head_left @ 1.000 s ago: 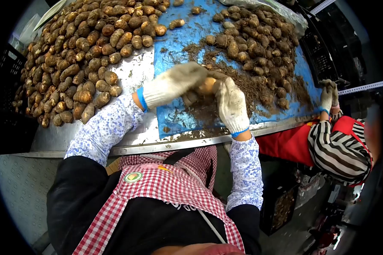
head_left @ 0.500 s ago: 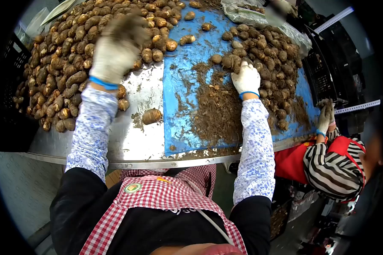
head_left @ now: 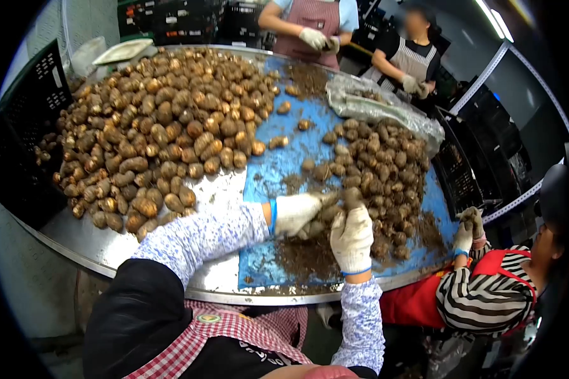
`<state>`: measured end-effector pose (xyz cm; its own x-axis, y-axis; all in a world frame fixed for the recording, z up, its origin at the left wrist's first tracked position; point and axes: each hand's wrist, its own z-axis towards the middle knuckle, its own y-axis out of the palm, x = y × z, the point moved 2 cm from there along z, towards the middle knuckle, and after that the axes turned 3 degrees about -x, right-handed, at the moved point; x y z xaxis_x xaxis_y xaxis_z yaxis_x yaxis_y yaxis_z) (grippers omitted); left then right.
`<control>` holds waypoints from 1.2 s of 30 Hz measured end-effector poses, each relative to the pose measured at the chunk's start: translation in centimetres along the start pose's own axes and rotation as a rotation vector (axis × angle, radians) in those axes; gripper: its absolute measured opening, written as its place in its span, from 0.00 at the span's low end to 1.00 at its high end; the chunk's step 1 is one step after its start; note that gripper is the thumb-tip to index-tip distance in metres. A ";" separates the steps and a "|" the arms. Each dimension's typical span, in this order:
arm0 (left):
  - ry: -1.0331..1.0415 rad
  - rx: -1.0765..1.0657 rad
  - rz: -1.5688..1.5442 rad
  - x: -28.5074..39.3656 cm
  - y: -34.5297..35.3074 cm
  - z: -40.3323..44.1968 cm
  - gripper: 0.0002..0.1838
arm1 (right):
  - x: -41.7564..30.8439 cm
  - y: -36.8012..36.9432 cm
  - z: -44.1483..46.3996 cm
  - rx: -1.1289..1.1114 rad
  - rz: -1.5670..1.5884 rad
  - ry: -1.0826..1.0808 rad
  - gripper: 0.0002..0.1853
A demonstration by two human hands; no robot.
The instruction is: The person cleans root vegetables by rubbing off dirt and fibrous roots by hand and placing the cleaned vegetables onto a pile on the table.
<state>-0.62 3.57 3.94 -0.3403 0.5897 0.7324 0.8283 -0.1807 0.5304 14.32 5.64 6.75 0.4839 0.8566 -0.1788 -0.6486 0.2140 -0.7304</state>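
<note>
— Where to look first?
— At the tuber, over the tabletop, closer to the near edge than the far one. Pokes up out of the right hand, gripped at the lower end by curled, gloved fingers.
— Pointing which way?
— Toward the far edge, on a long axis roughly square to the near edge. Too blurred to tell crown from root.
— And the left hand?
— Just beside it, with fingers curled in. Cannot tell whether gripping something or merely touching the tuber.
— Around them?
— Soil and root scraps on a blue sheet, by the near edge. Toward the right edge, a heap of darker tubers; along the left edge and up to the far edge, a bigger, cleaner heap. At the far right corner, a clear plastic bag. Beyond the right edge, the gloved hands of a co-worker.
— Any writing?
— White letters on the black shirt, partly cut off, unreadable. A round badge on the checked apron, too small to read.
</note>
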 end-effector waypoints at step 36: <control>0.355 0.438 0.301 0.5 1.0 0.6 0.35 | -2.2 1.2 -1.8 0.287 1.073 0.816 0.17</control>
<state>0.32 4.12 4.62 -0.1294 0.2529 0.9588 0.9902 0.0848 0.1113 13.52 3.15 5.08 -0.1864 0.1679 -0.9680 -0.9686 -0.1964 0.1525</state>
